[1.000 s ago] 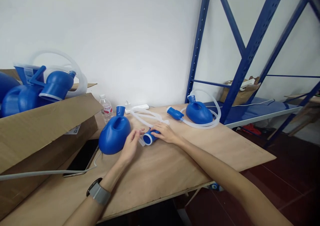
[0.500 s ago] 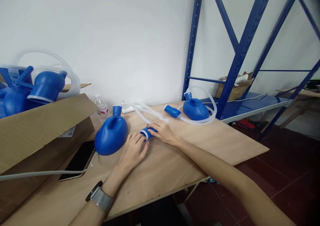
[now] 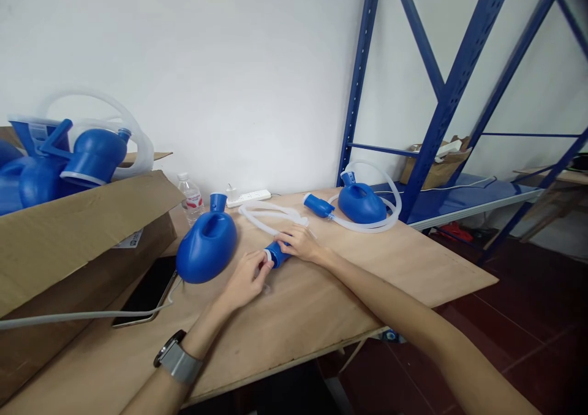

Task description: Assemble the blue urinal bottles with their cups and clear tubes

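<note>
A small blue cup-shaped piece (image 3: 278, 254) lies on its side on the wooden table, its open end toward the left. My right hand (image 3: 297, 242) is wrapped over its far end. Pinched in my left hand (image 3: 249, 277) is a white ring (image 3: 267, 256), at the mouth of the blue piece and partly covered by the fingers. Behind my hands a clear hose (image 3: 261, 208) lies in loose coils. Left of my left hand rests a blue bottle (image 3: 206, 247) with an upright neck.
A second blue bottle (image 3: 362, 203) with hose and a blue cup (image 3: 318, 206) sits at the back right. On the left are a cardboard box (image 3: 87, 237) of blue parts, a phone (image 3: 147, 292), a water bottle (image 3: 190, 199) and a power strip (image 3: 248, 198). Blue shelving (image 3: 429, 118) stands right.
The white ring has come away from the rim of the blue piece into my left hand's fingers. The hose coils behind have shifted and flattened. The view has moved slightly.
</note>
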`<state>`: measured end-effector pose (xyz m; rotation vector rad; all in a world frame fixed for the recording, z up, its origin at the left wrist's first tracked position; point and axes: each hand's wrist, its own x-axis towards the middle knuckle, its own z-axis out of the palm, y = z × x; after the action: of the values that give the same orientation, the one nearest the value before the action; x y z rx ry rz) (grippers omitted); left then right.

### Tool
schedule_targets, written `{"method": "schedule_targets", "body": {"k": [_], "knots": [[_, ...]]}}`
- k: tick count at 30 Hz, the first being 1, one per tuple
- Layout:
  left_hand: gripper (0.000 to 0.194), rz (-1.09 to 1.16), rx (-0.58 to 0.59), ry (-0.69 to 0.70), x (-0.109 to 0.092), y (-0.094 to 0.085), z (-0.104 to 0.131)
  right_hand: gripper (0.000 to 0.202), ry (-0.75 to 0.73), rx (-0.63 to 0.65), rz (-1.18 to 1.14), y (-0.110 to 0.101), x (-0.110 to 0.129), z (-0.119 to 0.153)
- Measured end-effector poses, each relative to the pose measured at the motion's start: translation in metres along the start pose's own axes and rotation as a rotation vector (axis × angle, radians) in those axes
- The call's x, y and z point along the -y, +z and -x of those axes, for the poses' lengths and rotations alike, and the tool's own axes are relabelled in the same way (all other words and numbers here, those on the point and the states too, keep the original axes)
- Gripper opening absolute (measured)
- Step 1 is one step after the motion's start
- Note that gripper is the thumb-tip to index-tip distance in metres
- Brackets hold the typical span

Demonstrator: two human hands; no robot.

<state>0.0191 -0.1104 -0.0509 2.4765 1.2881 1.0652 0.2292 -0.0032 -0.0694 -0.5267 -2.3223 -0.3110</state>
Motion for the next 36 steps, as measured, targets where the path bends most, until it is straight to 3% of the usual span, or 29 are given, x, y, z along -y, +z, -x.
{"method": "schedule_targets", "body": {"k": [6,10,14,17,19,22,26,32,36], "knots": [[0.026,-0.186,-0.308,-0.181,0.019,-0.004,-0.001,0.022,0.079,0.03,0.015,-0.008,-0.01,0.006],[0.012,-0.192,-0.301,-0.231,0.028,-0.004,0.002,0.027,0.105,0.019,-0.005,-0.009,-0.009,0.006],[0.016,-0.209,-0.351,-0.18,0.024,-0.003,0.003,0.028,0.132,0.011,-0.073,-0.01,0.005,0.002],[0.029,-0.184,-0.303,-0.063,0.016,-0.002,0.002,0.026,0.209,-0.049,-0.156,-0.014,0.022,-0.005],[0.049,-0.181,-0.241,-0.001,0.012,0.001,0.003,0.03,0.264,-0.105,-0.249,-0.02,0.034,-0.01],[0.062,-0.227,-0.226,0.004,0.01,0.004,0.005,0.041,0.263,-0.125,-0.411,-0.029,0.044,-0.017],[0.052,-0.219,-0.31,-0.141,0.012,0.002,0.006,0.045,0.205,-0.077,-0.383,-0.037,0.034,-0.016],[0.052,-0.056,-0.464,-0.42,0.013,-0.01,0.002,0.067,0.303,0.09,-0.117,-0.032,-0.008,0.007],[0.053,0.073,-0.509,-0.515,0.012,-0.012,-0.001,0.061,0.394,0.038,0.001,-0.023,-0.016,0.013]]}}
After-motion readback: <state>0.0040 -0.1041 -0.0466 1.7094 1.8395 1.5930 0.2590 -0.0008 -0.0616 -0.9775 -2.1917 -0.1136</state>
